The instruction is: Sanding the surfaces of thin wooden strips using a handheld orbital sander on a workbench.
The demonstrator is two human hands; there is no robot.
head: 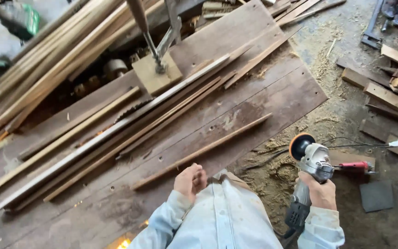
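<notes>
Right hand (321, 191) fingers grip grey grinder (310, 173) beside bench (263, 92). Left hand (190, 180) fingers curled shut, empty, near long wood stick (201, 151).

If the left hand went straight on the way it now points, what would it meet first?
Probably the thin wooden strip lying just ahead of the left hand on the workbench, though depth is unclear.
</notes>
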